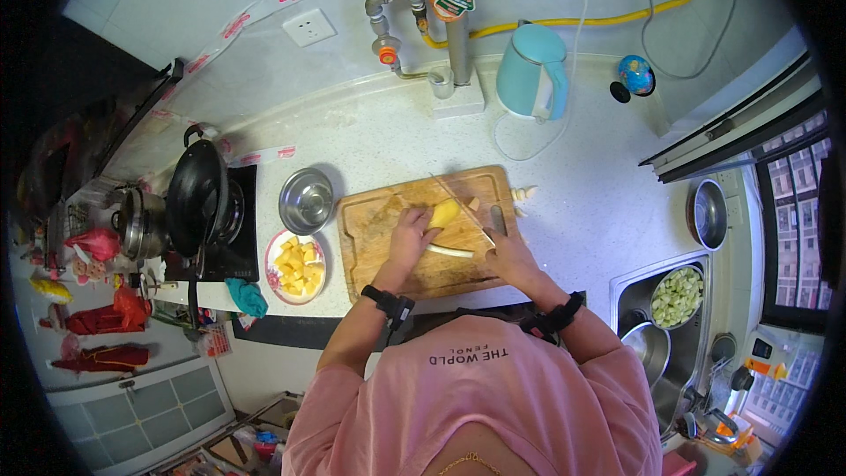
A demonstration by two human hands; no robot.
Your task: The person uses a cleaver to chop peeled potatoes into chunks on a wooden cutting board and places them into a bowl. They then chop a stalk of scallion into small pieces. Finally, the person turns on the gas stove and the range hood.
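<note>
My left hand (411,233) holds a peeled yellow potato (445,213) down on a wooden cutting board (377,264). In my right hand (509,256) is a kitchen knife (462,206), its blade slanting across the board at the potato's right side. A small cut piece (474,203) lies just right of the blade. Below the potato, a pale scallion stalk (451,251) rests near my left thumb. To the left stands a floral-rimmed bowl (269,258) of yellow potato chunks (299,267).
A steel bowl (306,201) stands left of the board, and a black wok (197,195) sits on the stove farther left. A blue electric kettle (529,73) is at the back. Pale pieces (523,193) lie beyond the board's right edge. The sink (618,291) holds a bowl of green chunks (677,297).
</note>
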